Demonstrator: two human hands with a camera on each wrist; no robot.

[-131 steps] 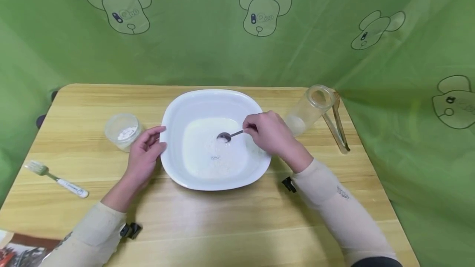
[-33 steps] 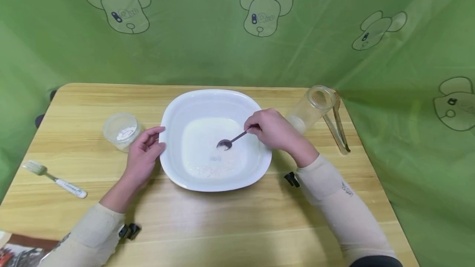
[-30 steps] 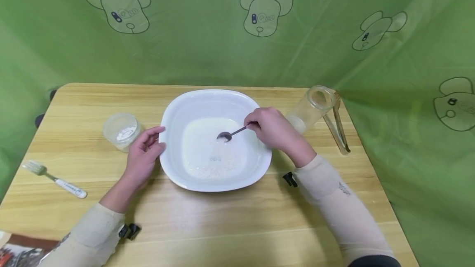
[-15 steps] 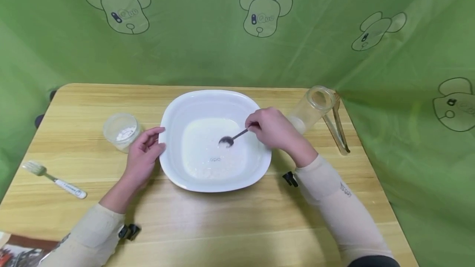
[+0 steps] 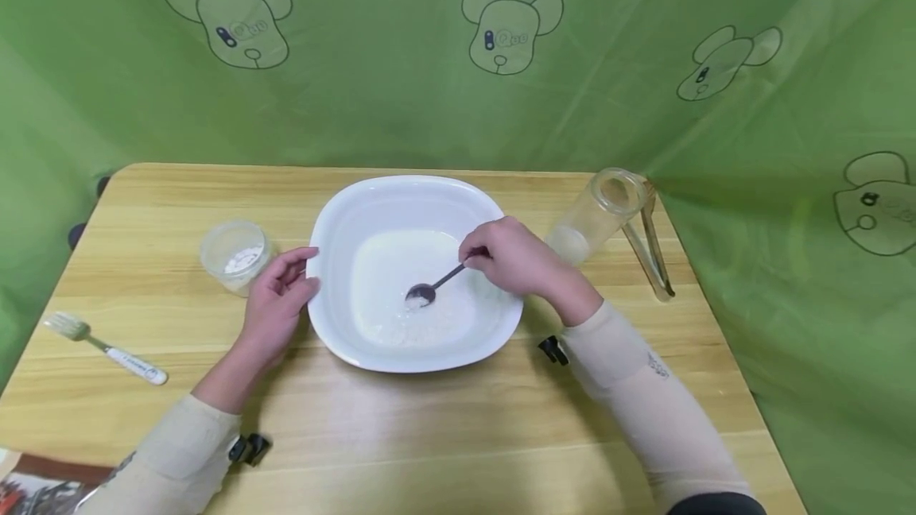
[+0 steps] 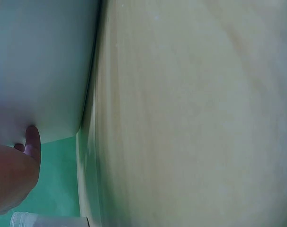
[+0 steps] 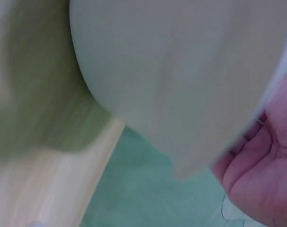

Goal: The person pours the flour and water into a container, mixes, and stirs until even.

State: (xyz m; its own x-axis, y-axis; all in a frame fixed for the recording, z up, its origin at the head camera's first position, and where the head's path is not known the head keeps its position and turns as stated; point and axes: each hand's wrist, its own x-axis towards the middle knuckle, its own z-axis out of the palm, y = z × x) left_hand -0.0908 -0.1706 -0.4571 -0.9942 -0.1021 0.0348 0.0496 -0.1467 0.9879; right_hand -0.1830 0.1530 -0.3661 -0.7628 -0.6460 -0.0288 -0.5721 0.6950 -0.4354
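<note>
In the head view, a white basin [image 5: 415,361] stands mid-table with white grains and some clear liquid on its bottom. My right hand [image 5: 511,257] reaches over its right rim and pinches a dark metal spoon [image 5: 447,276] by the handle end. The spoon's bowl hangs low inside the basin, carrying a little white stuff. At the left rim, my left hand [image 5: 279,292] holds the basin with bent fingers and thumb. The left wrist view has a fingertip [image 6: 33,135] against the basin's outer wall. In the right wrist view the basin's wall hides the spoon.
Left of the basin is a clear jar [image 5: 236,254] of white stuff; a white-handled brush [image 5: 107,348] lies farther left. A glass jar [image 5: 597,213] and metal tongs [image 5: 647,253] are at the right. A printed packet [image 5: 43,487] shows bottom left.
My right hand has moved the spoon left and toward me inside the basin, after small shifts back and forth. The left hand stays on the rim; the basin stands where it was.
</note>
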